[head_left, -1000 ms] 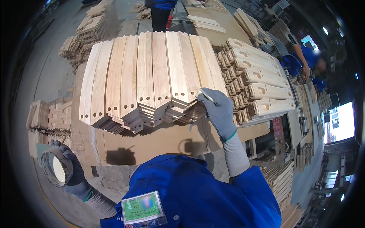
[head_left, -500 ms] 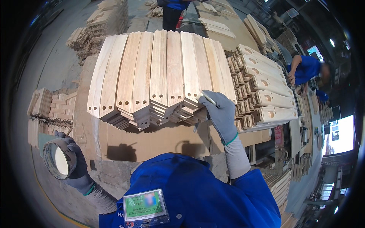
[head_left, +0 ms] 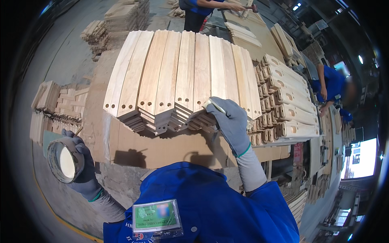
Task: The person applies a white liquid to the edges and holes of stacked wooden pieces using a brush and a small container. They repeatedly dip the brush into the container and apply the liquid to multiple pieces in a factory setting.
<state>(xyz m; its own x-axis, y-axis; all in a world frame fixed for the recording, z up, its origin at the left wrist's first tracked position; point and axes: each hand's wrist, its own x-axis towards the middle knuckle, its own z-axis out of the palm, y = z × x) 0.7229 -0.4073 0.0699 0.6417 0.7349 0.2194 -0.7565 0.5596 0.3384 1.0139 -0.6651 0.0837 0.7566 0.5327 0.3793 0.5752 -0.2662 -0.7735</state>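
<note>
The left hand, in a grey glove, holds a round tub at the person's left side, its fingers curled around the wall. The tub is tipped so its mouth shows; inside is a smooth cream-white substance, and the rim looks smeared. A thin stick pokes up beside these fingers; whether they grip it cannot be told.

The right hand, also gloved, has its fingers closed in a pinch around a slim pale tool, partly hidden by the glove. Its tip is at the near end of the stacked boards, close to a pair of round holes; whether it touches the wood is unclear.

The boards lie side by side in several layers, their angled ends overhanging in steps. Brown cardboard spreads in front of them, marked by dark shadows. To the right sit piled slotted wooden pieces.

More wood stands in stacks to the left over a grey floor. Beyond the boards, a co-worker holds a hammer; another in blue bends at the right, above a bright opening.
</note>
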